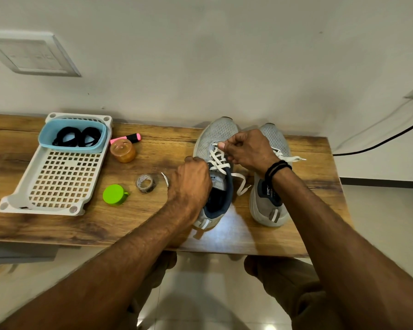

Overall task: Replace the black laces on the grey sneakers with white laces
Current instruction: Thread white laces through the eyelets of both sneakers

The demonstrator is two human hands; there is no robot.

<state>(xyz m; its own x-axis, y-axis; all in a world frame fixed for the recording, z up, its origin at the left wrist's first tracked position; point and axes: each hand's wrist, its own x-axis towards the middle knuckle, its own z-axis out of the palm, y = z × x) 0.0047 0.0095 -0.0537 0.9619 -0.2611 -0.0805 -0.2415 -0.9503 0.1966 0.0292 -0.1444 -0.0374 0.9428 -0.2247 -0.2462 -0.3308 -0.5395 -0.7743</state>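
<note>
While left grip (191, 179) and right grip (246, 148) pinch one of two white laces (218, 159) (293, 159), two grey sneakers (215, 136) (270, 206), two black lace coils (65, 136) (90, 136)

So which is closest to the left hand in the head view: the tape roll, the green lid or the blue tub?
1. Tape roll, just left of the left hand.
2. Green lid, further left.
3. Blue tub, far left at the back, in the white tray.
</note>
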